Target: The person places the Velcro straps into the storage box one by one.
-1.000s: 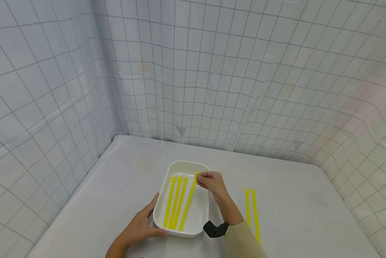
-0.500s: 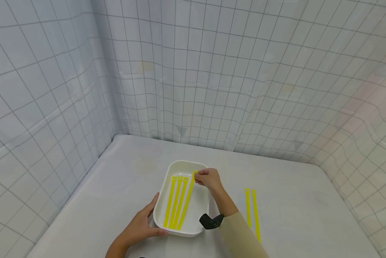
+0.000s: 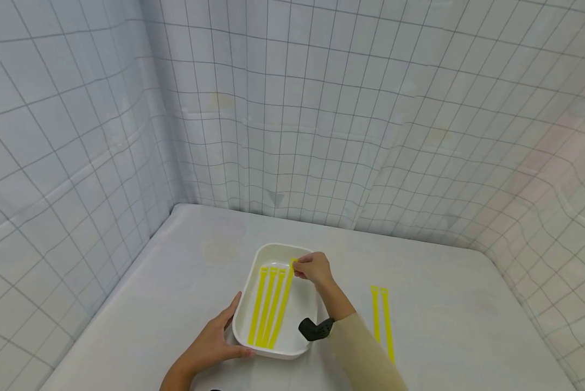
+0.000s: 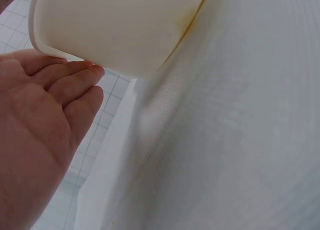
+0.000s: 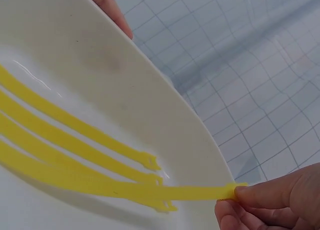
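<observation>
Yellow straps (image 3: 266, 307): head view, three in white tray (image 3: 296, 309), fourth strap (image 3: 283, 301) tail inside, pinched by right hand (image 3: 314, 267); two loose straps (image 3: 387, 323) on table (image 3: 434, 326), likely left to do. Left wrist: left hand (image 4: 45, 115), fingers extended, against tray. Right wrist: pinched end raised, not laid yet.

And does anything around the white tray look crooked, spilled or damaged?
Nothing looks spilled. One yellow strip is askew: the right hand pinches its end, lifted off the tray, while three other strips lie flat. Also, the tray's outside shows a yellowish tint; stain or reflection, I cannot tell.
</observation>
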Demonstrator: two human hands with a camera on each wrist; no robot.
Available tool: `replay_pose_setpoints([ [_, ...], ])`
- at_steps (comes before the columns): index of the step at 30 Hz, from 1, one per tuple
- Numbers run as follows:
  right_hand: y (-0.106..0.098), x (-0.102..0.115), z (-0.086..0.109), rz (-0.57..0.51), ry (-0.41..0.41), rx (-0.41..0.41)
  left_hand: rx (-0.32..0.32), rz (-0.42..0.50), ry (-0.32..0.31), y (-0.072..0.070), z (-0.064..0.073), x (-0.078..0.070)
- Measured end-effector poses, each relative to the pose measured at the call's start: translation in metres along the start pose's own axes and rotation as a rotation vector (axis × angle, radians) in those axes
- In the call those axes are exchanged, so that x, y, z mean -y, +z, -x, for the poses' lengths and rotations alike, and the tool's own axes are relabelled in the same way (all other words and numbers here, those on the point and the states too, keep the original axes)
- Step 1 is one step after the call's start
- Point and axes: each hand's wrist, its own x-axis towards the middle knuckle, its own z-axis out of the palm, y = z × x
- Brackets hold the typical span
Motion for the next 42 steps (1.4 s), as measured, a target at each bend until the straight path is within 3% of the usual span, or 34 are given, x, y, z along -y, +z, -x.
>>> replay_pose_setpoints([
  [14,0.011,-0.002,-0.009,0.095,-0.022,-0.03,-0.005,-0.016,0.043,0.0,0.0,0.001],
  [20,0.015,-0.001,-0.011,0.149,-0.01,-0.041,-0.008,-0.012,0.032,0.0,0.0,0.003],
  [29,0.016,0.001,-0.01,0.285,-0.065,-0.024,-0.008,-0.007,0.018,-0.001,-0.001,0.003],
  [42,0.024,-0.003,-0.016,0.477,-0.114,-0.077,-0.011,-0.007,0.019,-0.001,-0.001,0.005],
])
